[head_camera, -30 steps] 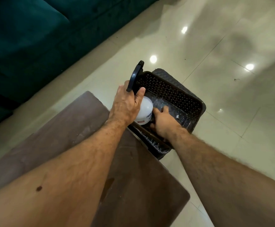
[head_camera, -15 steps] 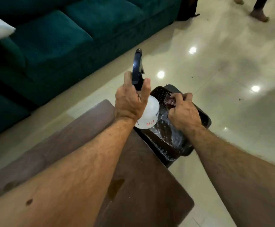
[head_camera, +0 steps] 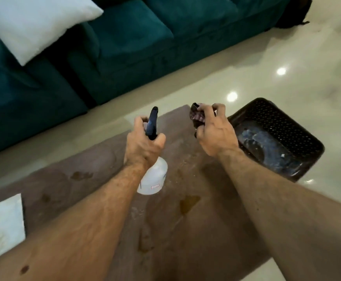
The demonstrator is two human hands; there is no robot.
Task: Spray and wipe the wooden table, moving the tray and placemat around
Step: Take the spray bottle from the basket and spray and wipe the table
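My left hand (head_camera: 143,145) grips the neck of a white spray bottle (head_camera: 154,177) with a dark trigger head, held above the brown wooden table (head_camera: 185,230). A small dark checked cloth (head_camera: 197,116) is pinched in my right hand (head_camera: 214,132), over the table's far right corner. The dark perforated tray (head_camera: 277,136) sits on the floor just past the table's right edge, with wet streaks inside. A pale placemat (head_camera: 2,222) lies on the table at the left edge of view. Wet patches and spots mark the tabletop.
A teal sofa (head_camera: 125,43) with a white cushion (head_camera: 33,23) runs along the far side, with a strip of glossy tiled floor (head_camera: 267,63) between it and the table. A dark object stands at the sofa's far right end.
Both hands have lifted out of the tray and come back over the table, the left with the spray bottle, the right with the cloth. The view swung left, showing the placemat.
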